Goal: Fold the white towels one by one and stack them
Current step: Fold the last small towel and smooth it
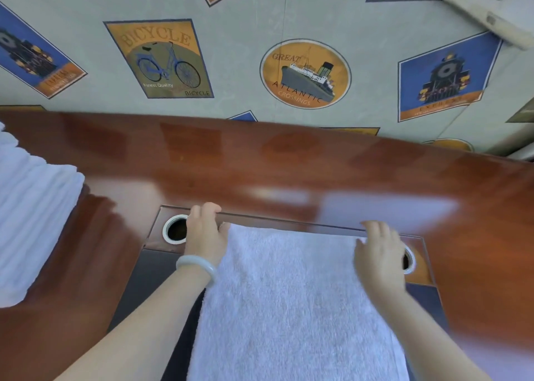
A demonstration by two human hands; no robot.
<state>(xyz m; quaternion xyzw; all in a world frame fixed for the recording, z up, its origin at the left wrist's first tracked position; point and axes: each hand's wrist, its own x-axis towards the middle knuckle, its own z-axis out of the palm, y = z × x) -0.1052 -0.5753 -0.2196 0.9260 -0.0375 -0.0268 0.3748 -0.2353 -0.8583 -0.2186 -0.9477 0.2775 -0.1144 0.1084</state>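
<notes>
A white towel [291,294] lies spread lengthwise on the desk in front of me, running from near the desk's inset panel down to the bottom of the view. My left hand [203,233], with a pale bangle on the wrist, holds the towel's far left corner. My right hand [378,250] holds the far right corner. A stack of white towels [31,213] sits at the left edge of the desk; its folds show as ridges.
The desk [289,161] is glossy reddish-brown wood with a dark inset panel and two round cable holes [175,229] beside my hands. Behind the desk is a wall cloth printed with bicycle and ship pictures [305,74]. A crumpled off-white cloth [491,8] hangs at the top right.
</notes>
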